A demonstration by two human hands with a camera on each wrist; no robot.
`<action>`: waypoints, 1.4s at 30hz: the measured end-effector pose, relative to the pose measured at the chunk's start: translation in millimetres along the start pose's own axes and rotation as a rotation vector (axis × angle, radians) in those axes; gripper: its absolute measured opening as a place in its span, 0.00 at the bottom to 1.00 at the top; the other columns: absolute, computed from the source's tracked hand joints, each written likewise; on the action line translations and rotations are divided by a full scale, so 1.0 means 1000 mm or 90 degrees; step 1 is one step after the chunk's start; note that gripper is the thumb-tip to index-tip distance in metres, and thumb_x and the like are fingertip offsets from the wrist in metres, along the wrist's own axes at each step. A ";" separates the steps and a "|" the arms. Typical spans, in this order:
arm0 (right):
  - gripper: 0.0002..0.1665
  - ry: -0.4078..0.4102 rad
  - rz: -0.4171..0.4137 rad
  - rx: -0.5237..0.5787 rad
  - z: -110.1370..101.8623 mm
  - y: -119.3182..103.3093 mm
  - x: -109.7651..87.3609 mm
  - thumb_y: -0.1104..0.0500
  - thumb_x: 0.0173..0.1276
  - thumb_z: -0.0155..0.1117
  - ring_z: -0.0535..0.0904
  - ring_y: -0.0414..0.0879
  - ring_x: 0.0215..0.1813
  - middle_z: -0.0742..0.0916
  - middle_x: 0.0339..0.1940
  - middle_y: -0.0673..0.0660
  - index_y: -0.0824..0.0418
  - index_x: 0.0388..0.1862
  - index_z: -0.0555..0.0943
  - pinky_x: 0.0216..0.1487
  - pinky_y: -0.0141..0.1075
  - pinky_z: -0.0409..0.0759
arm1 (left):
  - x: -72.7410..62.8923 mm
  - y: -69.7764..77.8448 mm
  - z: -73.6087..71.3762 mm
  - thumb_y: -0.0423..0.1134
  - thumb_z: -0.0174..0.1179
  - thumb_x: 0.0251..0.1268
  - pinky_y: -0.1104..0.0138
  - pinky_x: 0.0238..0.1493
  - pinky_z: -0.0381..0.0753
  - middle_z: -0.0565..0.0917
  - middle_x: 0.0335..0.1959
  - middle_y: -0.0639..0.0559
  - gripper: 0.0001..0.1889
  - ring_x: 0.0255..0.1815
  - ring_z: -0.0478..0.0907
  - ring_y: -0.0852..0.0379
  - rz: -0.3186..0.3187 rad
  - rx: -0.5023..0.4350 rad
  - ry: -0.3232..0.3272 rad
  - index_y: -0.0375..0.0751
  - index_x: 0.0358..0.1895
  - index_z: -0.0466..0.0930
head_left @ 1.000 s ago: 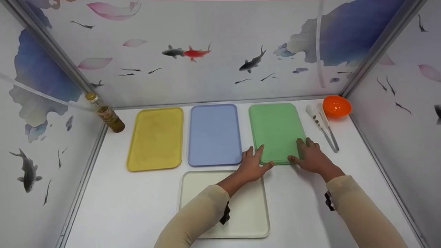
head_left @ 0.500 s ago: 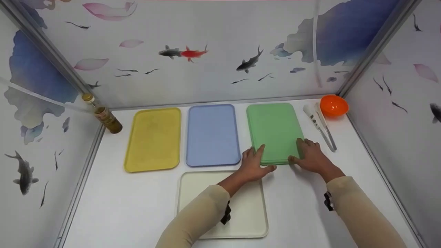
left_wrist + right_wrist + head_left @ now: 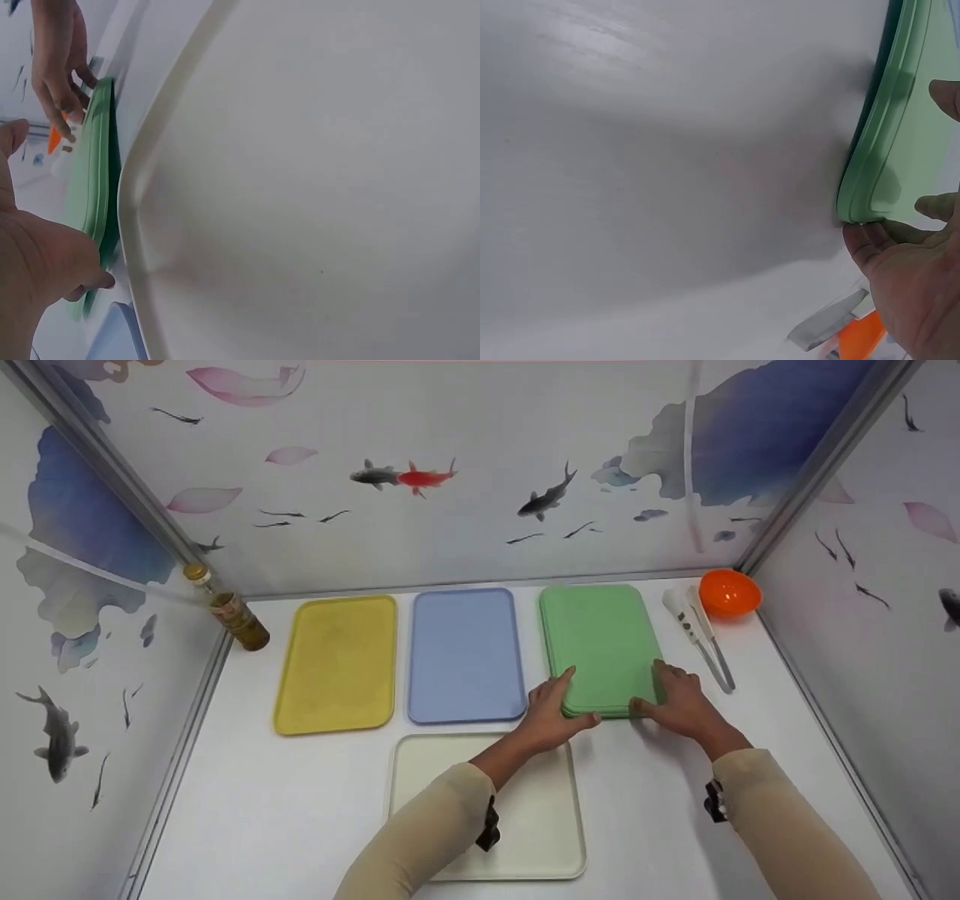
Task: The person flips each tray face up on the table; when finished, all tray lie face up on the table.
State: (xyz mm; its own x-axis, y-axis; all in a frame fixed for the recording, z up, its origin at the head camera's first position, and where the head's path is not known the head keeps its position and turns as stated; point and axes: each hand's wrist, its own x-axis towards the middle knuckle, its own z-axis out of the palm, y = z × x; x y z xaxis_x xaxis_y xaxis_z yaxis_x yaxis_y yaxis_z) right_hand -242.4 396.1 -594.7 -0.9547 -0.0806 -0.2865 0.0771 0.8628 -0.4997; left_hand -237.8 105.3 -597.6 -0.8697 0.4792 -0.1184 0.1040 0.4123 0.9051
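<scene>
A stack of green trays [image 3: 607, 645] lies at the right of the white table, its layered edges nearly flush. At its near left corner is my left hand [image 3: 551, 720], fingers along the left edge and thumb stretched out by the near edge. My right hand [image 3: 681, 705] spans the near right corner, fingers at the right edge, thumb at the near edge. In the right wrist view, the fingertips of my right hand [image 3: 915, 270] touch the side of the green tray stack [image 3: 881, 142]. A cream tray [image 3: 532, 832] lies under my left forearm.
Left of the stack lie a blue tray [image 3: 465, 656] and a yellow tray [image 3: 337, 664]. A bottle with a yellow cap [image 3: 238, 619] stands at the back left. At the back right are tongs [image 3: 709, 641] and an orange bowl [image 3: 730, 594]. Patterned walls enclose three sides.
My left fingers have shifted slightly away along the left edge of the green trays, and the hands have closed in a little on the stack. The head view has shifted slightly.
</scene>
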 end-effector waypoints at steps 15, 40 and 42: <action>0.66 0.034 -0.035 0.030 0.003 -0.006 0.004 0.32 0.79 0.64 0.55 0.82 0.86 0.59 0.86 0.84 0.75 0.90 0.46 0.84 0.75 0.57 | 0.000 0.006 -0.005 0.55 0.71 0.69 0.34 0.86 0.56 0.52 0.91 0.32 0.59 0.92 0.44 0.29 0.054 0.012 0.085 0.47 0.93 0.42; 0.52 0.039 -0.057 0.154 0.010 -0.019 0.007 0.31 0.91 0.36 0.58 0.79 0.87 0.61 0.88 0.80 0.70 0.92 0.48 0.85 0.74 0.54 | -0.001 0.023 -0.007 0.52 0.71 0.72 0.32 0.85 0.54 0.49 0.94 0.43 0.56 0.92 0.47 0.37 0.174 0.065 0.176 0.54 0.94 0.42; 0.52 0.040 -0.061 0.161 0.011 -0.022 0.007 0.32 0.91 0.36 0.61 0.79 0.86 0.63 0.87 0.81 0.70 0.92 0.49 0.84 0.74 0.57 | -0.001 0.026 -0.007 0.50 0.71 0.73 0.32 0.85 0.53 0.48 0.94 0.42 0.56 0.92 0.47 0.37 0.179 0.066 0.176 0.53 0.94 0.42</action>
State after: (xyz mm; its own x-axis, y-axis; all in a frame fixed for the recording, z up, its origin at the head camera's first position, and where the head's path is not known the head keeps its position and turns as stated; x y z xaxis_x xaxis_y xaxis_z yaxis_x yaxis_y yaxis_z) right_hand -247.9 371.4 -594.8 -0.9765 -0.1178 -0.1806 0.0475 0.6995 -0.7130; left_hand -237.8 109.7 -571.0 -0.8955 0.3645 0.2554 0.3928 0.3774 0.8386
